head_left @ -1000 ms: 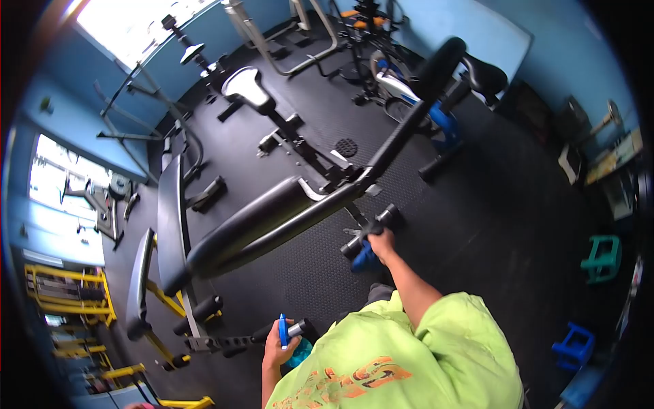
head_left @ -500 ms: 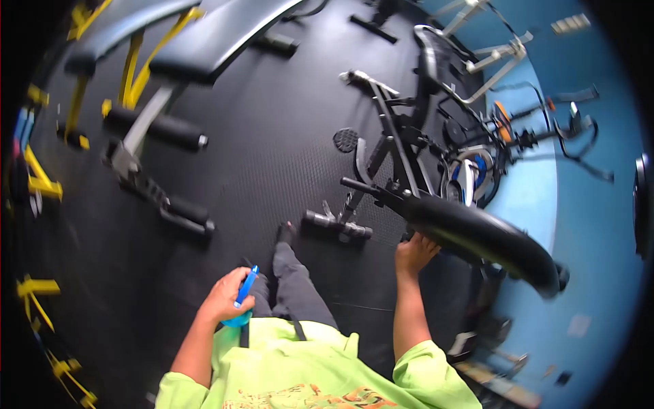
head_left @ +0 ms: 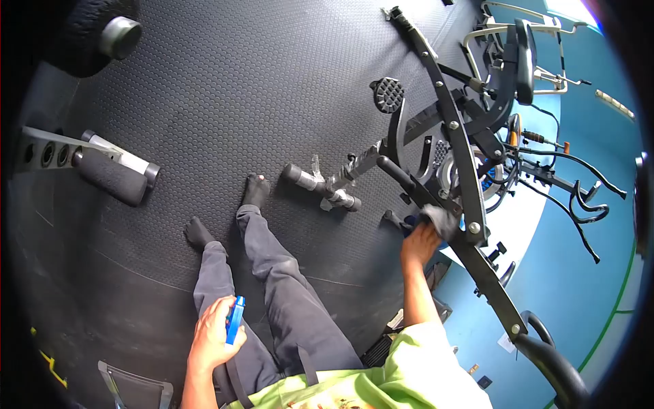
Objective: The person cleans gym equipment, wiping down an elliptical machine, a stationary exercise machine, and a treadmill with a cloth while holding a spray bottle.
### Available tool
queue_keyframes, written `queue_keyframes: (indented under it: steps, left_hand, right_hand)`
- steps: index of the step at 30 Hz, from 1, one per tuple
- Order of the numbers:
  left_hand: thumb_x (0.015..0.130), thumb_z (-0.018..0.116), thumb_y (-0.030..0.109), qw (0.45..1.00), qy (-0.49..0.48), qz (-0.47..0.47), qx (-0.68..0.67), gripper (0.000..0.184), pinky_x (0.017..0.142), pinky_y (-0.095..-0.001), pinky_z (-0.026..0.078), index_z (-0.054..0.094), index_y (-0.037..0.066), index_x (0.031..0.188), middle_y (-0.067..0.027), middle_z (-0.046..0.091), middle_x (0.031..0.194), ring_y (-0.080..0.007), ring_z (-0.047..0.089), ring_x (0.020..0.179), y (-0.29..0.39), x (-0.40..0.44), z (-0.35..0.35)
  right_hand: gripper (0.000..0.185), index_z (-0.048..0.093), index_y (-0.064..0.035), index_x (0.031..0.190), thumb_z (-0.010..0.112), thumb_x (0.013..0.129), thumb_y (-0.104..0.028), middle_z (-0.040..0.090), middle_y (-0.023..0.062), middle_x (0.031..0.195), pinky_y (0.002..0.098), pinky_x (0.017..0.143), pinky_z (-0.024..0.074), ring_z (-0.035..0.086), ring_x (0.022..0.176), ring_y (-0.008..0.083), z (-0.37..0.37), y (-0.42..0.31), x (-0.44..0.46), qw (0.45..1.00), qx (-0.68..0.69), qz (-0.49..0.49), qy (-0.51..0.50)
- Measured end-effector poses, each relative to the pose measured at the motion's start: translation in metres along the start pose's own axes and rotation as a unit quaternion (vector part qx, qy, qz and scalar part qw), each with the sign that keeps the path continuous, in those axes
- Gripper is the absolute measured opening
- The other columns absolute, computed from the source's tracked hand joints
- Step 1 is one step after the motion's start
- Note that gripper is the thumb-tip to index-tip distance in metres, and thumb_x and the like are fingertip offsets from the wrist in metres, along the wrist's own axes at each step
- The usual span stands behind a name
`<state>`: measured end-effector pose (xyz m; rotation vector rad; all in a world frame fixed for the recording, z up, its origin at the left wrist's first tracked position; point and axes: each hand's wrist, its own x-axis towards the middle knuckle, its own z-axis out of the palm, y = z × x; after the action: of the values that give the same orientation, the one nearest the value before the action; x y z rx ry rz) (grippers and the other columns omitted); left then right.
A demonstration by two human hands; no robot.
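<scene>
My left hand is wrapped round a spray bottle, whose blue trigger head sticks up beside the fingers; the bottle's body is hidden. On the right, my right hand presses a grey cloth against the black frame of an exercise machine. A footplate and a taped floor bar belong to the same machine. The handle curves down at the lower right.
Socked feet stand on the black textured mat. Padded rollers of another machine are at the left. An exercise bike's bars stand near the blue wall. A dark mesh-backed object is at the bottom left.
The view has turned and moved along the machine. My right hand has gone from under the padded part to the frame, where the grey cloth now shows. My left hand still holds the spray bottle.
</scene>
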<state>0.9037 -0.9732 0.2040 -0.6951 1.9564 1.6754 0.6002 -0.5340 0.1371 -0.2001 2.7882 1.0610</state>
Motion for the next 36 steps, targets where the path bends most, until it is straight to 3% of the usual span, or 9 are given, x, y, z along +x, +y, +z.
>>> queue_keyframes:
  steps: [7, 10, 13, 20, 24, 27, 29, 33, 36]
  left_hand:
    - [0.067, 0.069, 0.010, 0.998, -0.033, -0.030, 0.051, 0.052, 0.092, -0.0455, 0.049, 0.053, 0.000, 0.115, -0.0219, 0.062, 0.115, -0.0413, 0.060, 0.105, -0.001, 0.016, -0.021]
    - [0.067, 0.068, 0.010, 0.998, -0.026, -0.017, 0.051, 0.052, 0.094, -0.0459, 0.048, 0.053, 0.000, 0.115, -0.0226, 0.061, 0.115, -0.0417, 0.060, 0.107, 0.001, 0.024, -0.023]
    - [0.067, 0.068, 0.010, 0.998, -0.023, -0.027, 0.045, 0.052, 0.094, -0.0461, 0.048, 0.052, 0.000, 0.116, -0.0222, 0.061, 0.116, -0.0415, 0.059, 0.107, 0.007, 0.036, -0.021]
    - [0.067, 0.067, 0.010, 0.994, -0.006, 0.053, 0.092, 0.051, 0.075, -0.0381, 0.056, 0.053, 0.003, 0.116, -0.0162, 0.061, 0.113, -0.0339, 0.062, 0.100, 0.035, 0.060, -0.007]
    - [0.068, 0.067, 0.009, 0.997, -0.016, 0.034, 0.064, 0.049, 0.084, -0.0416, 0.052, 0.054, 0.001, 0.115, -0.0188, 0.061, 0.115, -0.0375, 0.061, 0.104, 0.046, 0.062, -0.012]
    - [0.068, 0.068, 0.008, 0.999, -0.018, 0.004, 0.045, 0.049, 0.094, -0.0451, 0.048, 0.054, 0.000, 0.115, -0.0215, 0.062, 0.115, -0.0411, 0.060, 0.107, 0.043, 0.059, -0.015]
    - [0.068, 0.068, 0.009, 0.999, -0.013, 0.004, 0.052, 0.051, 0.094, -0.0452, 0.048, 0.054, 0.000, 0.116, -0.0215, 0.061, 0.116, -0.0413, 0.060, 0.107, 0.034, 0.058, -0.015]
    - [0.067, 0.065, 0.011, 0.997, 0.011, 0.002, 0.079, 0.048, 0.077, -0.0397, 0.054, 0.055, 0.002, 0.113, -0.0157, 0.062, 0.109, -0.0342, 0.063, 0.095, 0.027, 0.061, -0.017]
    - [0.067, 0.065, 0.011, 0.996, 0.001, 0.005, 0.092, 0.048, 0.076, -0.0403, 0.054, 0.055, 0.002, 0.113, -0.0161, 0.062, 0.109, -0.0342, 0.063, 0.094, 0.030, 0.068, -0.017]
  right_hand:
    - [0.040, 0.062, 0.0012, 0.121, 0.050, 0.086, -0.014, 0.050, 0.0185, 0.140, 0.0487, 0.119, 0.0188, 0.029, 0.143, 0.0352, -0.005, -0.077, 0.075, 0.983, -0.165, -0.003, 0.077]
    - [0.034, 0.063, 0.0000, 0.105, 0.056, 0.072, -0.002, 0.062, 0.0211, 0.114, 0.0457, 0.097, 0.0454, 0.058, 0.107, 0.0391, -0.027, -0.044, 0.085, 0.952, 0.271, -0.063, 0.129]
    - [0.042, 0.060, 0.0016, 0.110, 0.060, 0.069, -0.002, 0.060, 0.0233, 0.118, 0.0479, 0.102, 0.0414, 0.054, 0.114, 0.0417, -0.074, -0.050, 0.092, 0.913, 0.386, -0.121, 0.058]
    - [0.054, 0.056, -0.0033, 0.114, 0.063, 0.061, -0.003, 0.058, 0.0165, 0.119, 0.0519, 0.117, 0.0238, 0.049, 0.125, 0.0330, -0.076, -0.168, 0.091, 0.902, 0.332, -0.248, 0.118]
    - [0.030, 0.064, -0.0058, 0.089, 0.057, 0.061, 0.003, 0.066, 0.0153, 0.101, 0.0500, 0.103, 0.0429, 0.059, 0.108, 0.0344, -0.051, -0.149, 0.103, 0.850, 0.389, -0.283, 0.214]
    - [0.023, 0.060, -0.0007, 0.086, 0.047, 0.068, 0.005, 0.064, 0.0162, 0.091, 0.0363, 0.085, 0.0510, 0.064, 0.084, 0.0291, -0.109, -0.138, 0.095, 0.656, 0.754, 0.000, 0.026]
    - [0.026, 0.060, 0.0009, 0.088, 0.043, 0.069, 0.004, 0.062, 0.0140, 0.086, 0.0333, 0.076, 0.0506, 0.061, 0.077, 0.0224, -0.134, -0.119, 0.098, 0.616, 0.762, 0.025, 0.198]
    - [0.026, 0.061, 0.0004, 0.088, 0.048, 0.065, 0.002, 0.059, 0.0148, 0.078, 0.0416, 0.070, 0.0475, 0.058, 0.070, 0.0312, -0.159, -0.073, 0.144, 0.803, 0.272, -0.098, 0.521]
    - [0.031, 0.060, -0.0060, 0.100, 0.060, 0.069, -0.011, 0.061, 0.0178, 0.100, 0.0478, 0.089, 0.0451, 0.059, 0.100, 0.0372, -0.110, -0.094, 0.174, 0.974, 0.209, -0.028, 0.084]
